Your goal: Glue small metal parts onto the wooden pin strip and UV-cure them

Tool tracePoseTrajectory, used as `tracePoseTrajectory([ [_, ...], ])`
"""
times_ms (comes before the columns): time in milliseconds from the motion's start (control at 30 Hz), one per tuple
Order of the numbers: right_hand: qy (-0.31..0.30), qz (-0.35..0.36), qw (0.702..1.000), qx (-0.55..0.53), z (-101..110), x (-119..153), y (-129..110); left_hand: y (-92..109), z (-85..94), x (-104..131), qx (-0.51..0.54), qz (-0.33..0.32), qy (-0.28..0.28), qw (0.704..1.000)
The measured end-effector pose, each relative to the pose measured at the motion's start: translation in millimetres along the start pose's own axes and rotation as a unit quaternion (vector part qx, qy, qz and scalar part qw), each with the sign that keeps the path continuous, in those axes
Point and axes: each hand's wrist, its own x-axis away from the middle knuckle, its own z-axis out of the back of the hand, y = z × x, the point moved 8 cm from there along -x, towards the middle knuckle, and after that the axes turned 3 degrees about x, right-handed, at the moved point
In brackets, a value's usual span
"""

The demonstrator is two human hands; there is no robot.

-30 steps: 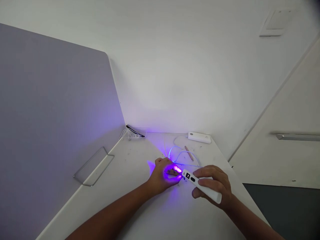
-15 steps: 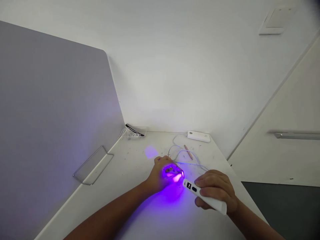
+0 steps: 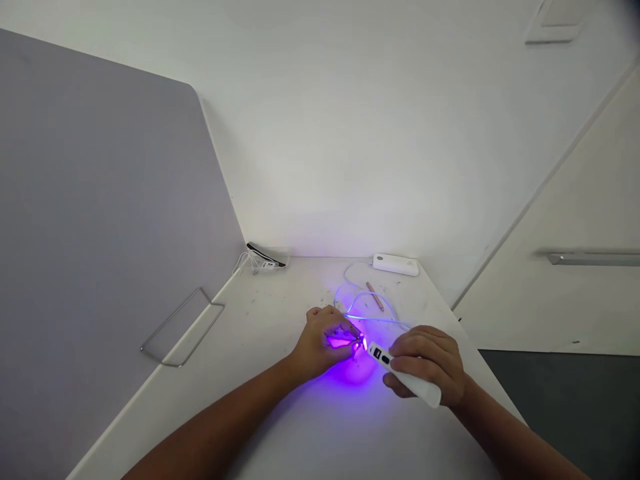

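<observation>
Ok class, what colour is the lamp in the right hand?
The lamp is white, seen best in the head view.

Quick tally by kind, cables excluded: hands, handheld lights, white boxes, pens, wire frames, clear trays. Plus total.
Hands: 2 (left hand, right hand)
Handheld light: 1
White box: 1
Pinkish pen: 1
Wire frame: 1
Clear tray: 1
Total: 7
Anything at the left fingertips is too small to tell, so not counted.

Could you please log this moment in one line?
left hand: fingertips pinched, violet-lit | right hand: holding white lamp | pencil: on tabletop
</observation>
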Motion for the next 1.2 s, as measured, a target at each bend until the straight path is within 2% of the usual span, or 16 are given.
tracePoseTrajectory([
  [133,-0.021,0.020,0.999,-0.038,-3.6,-1.2,-11.8,-2.7,-0.9,-0.7,-0.006,-0.001,0.010,1.000],
  [300,0.029,0.039,0.999,0.002,2.1,-12.4,-25.4,1.6,0.5,-1.3,-0.032,-0.015,0.021,0.999],
  [500,0.012,-0.014,0.999,0.045,-3.3,-3.9,-5.4,4.7,3.5,-0.5,-0.020,-0.020,0.017,0.999],
  [667,0.043,-0.033,0.998,0.032,6.1,2.9,8.0,4.3,3.7,-1.6,0.000,-0.016,0.018,1.000],
  [733,0.034,-0.025,0.999,0.011,7.2,0.4,6.1,2.5,2.7,-1.7,0.005,-0.006,0.011,1.000],
  [933,-0.061,-0.007,0.998,-0.019,-6.2,-4.7,-11.3,-1.0,2.0,-0.9,0.008,-0.008,0.015,1.000],
  [1067,-0.037,-0.006,0.999,-0.015,-6.0,-6.5,-16.8,-2.7,1.4,-0.9,-0.003,-0.010,0.021,1.000],
  [1200,-0.006,-0.037,0.999,0.000,-4.5,-8.2,-9.4,-1.1,2.3,-1.4,-0.015,-0.009,0.020,1.000],
])
